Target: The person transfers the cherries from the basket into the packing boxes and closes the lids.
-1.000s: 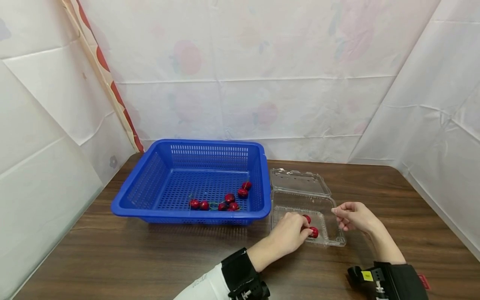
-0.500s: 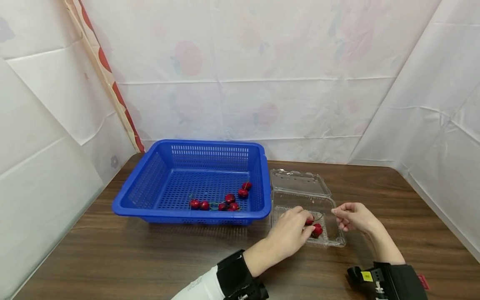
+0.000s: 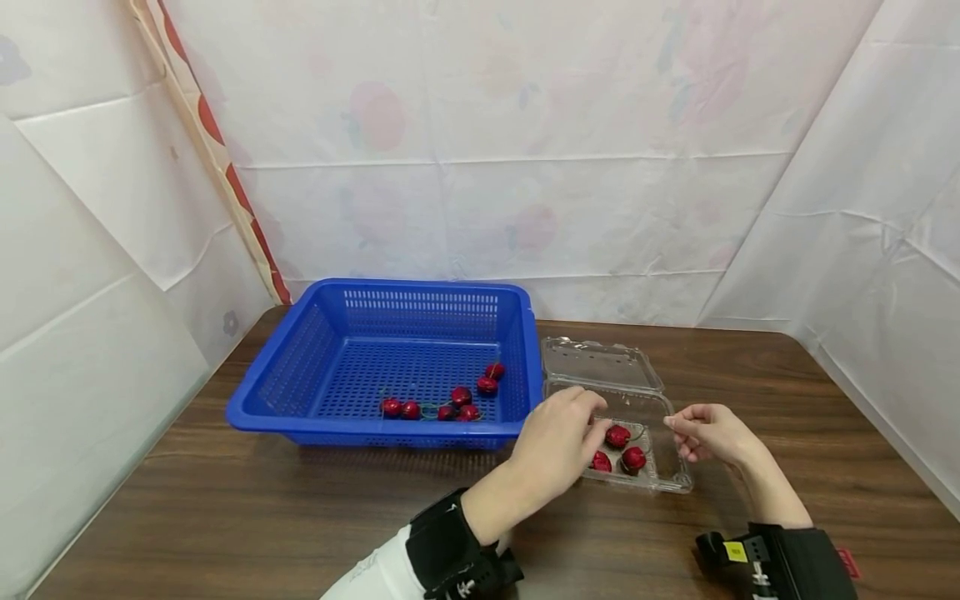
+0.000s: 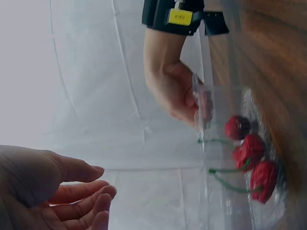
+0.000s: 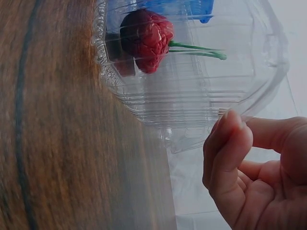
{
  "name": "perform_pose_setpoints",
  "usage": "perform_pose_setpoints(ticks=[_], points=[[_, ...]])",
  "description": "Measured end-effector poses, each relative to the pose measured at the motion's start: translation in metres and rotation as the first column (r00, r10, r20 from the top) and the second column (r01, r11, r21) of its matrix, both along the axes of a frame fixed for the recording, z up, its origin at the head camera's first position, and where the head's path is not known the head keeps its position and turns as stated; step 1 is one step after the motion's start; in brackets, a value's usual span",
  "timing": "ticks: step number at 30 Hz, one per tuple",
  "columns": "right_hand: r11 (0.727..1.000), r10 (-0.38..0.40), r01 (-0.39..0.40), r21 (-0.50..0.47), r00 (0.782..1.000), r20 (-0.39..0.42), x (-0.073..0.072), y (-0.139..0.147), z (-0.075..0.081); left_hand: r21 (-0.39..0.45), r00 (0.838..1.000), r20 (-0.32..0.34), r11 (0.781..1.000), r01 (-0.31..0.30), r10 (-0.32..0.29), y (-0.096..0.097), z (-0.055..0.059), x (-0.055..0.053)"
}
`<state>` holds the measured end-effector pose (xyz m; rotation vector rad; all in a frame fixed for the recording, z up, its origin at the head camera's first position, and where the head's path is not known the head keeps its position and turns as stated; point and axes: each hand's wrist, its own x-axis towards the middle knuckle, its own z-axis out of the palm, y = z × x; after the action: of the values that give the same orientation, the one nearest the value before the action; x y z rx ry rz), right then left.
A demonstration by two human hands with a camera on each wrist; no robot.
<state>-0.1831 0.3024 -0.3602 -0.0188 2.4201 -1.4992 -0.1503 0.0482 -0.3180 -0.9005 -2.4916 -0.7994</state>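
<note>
A clear plastic clamshell box (image 3: 666, 477) stands on the table with its lid (image 3: 600, 367) laid back. Inside it I see red cherries: one at the back (image 3: 617, 437), one at the front right (image 3: 633, 459) and one at the left (image 3: 601, 462), partly behind my hand. Over the box's left side is my left hand (image 3: 553, 442). Its fingers are loosely bent and hold nothing, apart from the cherries in the left wrist view. My right hand (image 3: 708, 432) pinches the box's right rim between thumb and fingers, as the right wrist view shows.
Left of the box, close against it, stands a blue perforated basket (image 3: 382, 432) with several stemmed cherries (image 3: 461, 397) in its front right part. Both stand on a brown wooden table (image 3: 300, 517). White sheeting (image 3: 465, 125) encloses the table at the back and sides.
My left hand has let go of a cherry in the box and drawn back up and to the left. Cherries it covered now show. The right hand keeps its grip on the rim.
</note>
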Motion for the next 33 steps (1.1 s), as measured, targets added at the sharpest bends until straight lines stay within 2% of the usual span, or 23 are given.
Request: perform_pose_setpoints(ticks=[6,12,18,28,33], points=[[1.000,-0.001,0.001,0.001,1.000,0.002,0.000,0.000,0.000,0.036,0.999,0.004,0.999,-0.032,0.032,-0.013,0.007,-0.007],[1.000,-0.001,0.001,0.000,1.000,0.006,0.001,0.000,0.000,0.062,0.993,-0.023,0.992,-0.111,0.113,-0.033,0.013,-0.017],[1.000,-0.003,0.003,0.002,1.000,0.001,0.001,0.000,0.001,0.065,0.984,0.021,0.982,-0.180,0.179,-0.047,0.013,-0.025],[1.000,-0.007,0.007,-0.005,1.000,-0.004,0.001,0.000,0.000,0.005,0.951,0.060,0.952,-0.305,0.304,-0.073,0.012,-0.035],[1.000,-0.005,0.005,-0.006,1.000,-0.001,0.000,0.000,0.000,-0.069,0.919,0.118,0.926,-0.371,0.377,-0.090,0.010,-0.039]])
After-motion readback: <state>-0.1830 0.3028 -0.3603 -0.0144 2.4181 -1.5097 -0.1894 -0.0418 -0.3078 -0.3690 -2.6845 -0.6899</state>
